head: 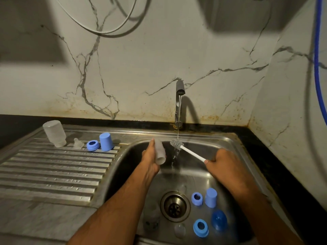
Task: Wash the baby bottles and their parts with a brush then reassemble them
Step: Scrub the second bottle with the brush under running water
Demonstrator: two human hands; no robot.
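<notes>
— Bottle: where is it held?
— Gripped in the curled left hand over the sink, beside the brush pinched by the right hand under running water.
— What is kept in the basin?
— Two rings, two caps near the drain.

forearms cut off, right fingers hidden

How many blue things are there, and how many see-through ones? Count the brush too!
Blue caps: 3
Blue rings: 3
Clear bottles: 2
Clear teats: 2
Brush: 1
Total: 11, though something blurry and clear left of the drain may be another bottle.
</notes>
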